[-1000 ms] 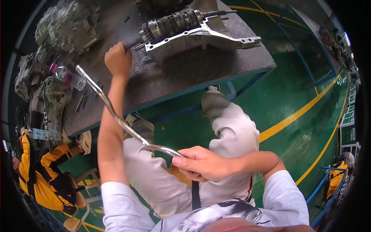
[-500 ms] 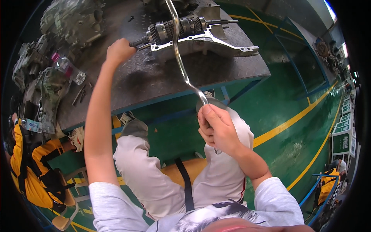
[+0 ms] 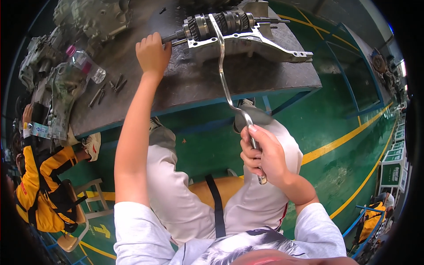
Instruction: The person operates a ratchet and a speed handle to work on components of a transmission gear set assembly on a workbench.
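Note:
My right hand is wrapped round the lower part of a long, bent, shiny metal bar. Its far tip overlaps the toothed gears on a gear shaft; whether they touch, I cannot tell. That shaft, carrying several steel gears, lies along an open cast-metal housing half on the workbench. At the shaft's left end, my left hand has its fingers bent around it, the thumb on the near side; the palm and part of the grip are hidden.
The steel workbench has a blue frame. On its left stand cast gearbox housings, a plastic bottle with a pink cap, and several small metal pins. A person in yellow and black sits at the left.
The bar's far end has come down and nearer, so its tip now shows over the gears. My left hand is still at the shaft end, its thumb now visible. The whole view has shifted slightly.

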Available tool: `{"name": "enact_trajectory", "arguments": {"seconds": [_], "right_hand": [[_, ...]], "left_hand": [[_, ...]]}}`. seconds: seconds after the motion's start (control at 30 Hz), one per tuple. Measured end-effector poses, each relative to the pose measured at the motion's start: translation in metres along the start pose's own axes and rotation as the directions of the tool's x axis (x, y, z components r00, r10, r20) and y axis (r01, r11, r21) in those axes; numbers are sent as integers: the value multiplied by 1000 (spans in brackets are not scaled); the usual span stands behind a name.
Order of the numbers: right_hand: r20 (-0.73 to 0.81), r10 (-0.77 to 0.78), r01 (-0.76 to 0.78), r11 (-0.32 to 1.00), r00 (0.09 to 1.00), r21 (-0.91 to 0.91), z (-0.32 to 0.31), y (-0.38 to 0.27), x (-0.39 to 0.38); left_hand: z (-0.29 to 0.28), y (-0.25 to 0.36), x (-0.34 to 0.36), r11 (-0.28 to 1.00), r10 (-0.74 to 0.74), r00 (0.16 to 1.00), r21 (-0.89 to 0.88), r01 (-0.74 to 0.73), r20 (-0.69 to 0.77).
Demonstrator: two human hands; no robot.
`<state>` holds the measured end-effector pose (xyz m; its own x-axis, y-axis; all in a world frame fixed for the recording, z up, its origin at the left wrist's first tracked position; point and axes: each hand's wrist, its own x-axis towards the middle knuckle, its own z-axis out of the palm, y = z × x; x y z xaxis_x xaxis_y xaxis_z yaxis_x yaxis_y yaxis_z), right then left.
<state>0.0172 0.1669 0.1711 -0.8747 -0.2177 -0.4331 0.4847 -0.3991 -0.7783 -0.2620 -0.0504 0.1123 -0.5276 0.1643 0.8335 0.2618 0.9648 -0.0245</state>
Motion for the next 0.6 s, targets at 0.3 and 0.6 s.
{"name": "enact_trajectory", "arguments": {"seconds": [0.3, 0.6], "right_hand": [[17, -3, 3, 1000, 1000, 26, -1, 0, -2], [80, 50, -57, 995, 996, 79, -5, 1, -1]], "left_hand": [[-3, -12, 26, 996, -65, 843, -14, 86, 534], [6, 1, -8, 999, 36, 998, 27, -35, -42]]}}
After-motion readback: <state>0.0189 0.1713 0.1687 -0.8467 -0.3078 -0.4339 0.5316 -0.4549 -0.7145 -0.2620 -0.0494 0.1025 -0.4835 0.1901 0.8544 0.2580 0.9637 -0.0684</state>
